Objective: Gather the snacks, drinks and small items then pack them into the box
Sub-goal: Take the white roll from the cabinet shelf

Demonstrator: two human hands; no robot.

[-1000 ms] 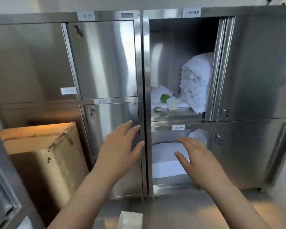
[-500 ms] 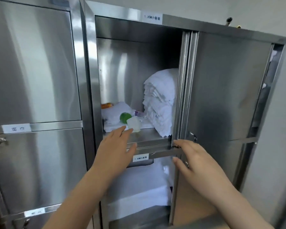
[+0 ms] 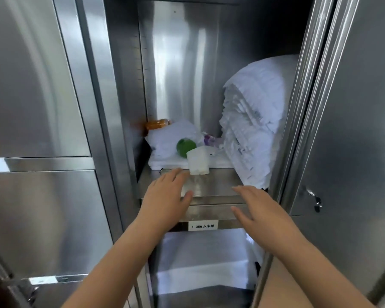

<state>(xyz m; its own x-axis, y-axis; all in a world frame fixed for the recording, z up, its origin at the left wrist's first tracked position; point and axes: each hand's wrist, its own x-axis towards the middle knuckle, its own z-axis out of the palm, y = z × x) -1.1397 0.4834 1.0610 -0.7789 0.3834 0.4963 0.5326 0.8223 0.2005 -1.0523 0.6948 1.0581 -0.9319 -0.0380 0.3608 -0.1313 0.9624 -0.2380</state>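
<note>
Frontmost: translucent white tub [image 3: 198,160]; green round item [image 3: 184,146] just behind; orange packet [image 3: 157,124] farther back, left.

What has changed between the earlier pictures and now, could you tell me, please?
Both hands have moved up from the lower doors to the open upper shelf. The left hand now reaches over its front edge, close to the white cup; the right hand hovers at the edge. Neither has taken hold of anything. The cup, green round item and stacked linen lie as before.
</note>
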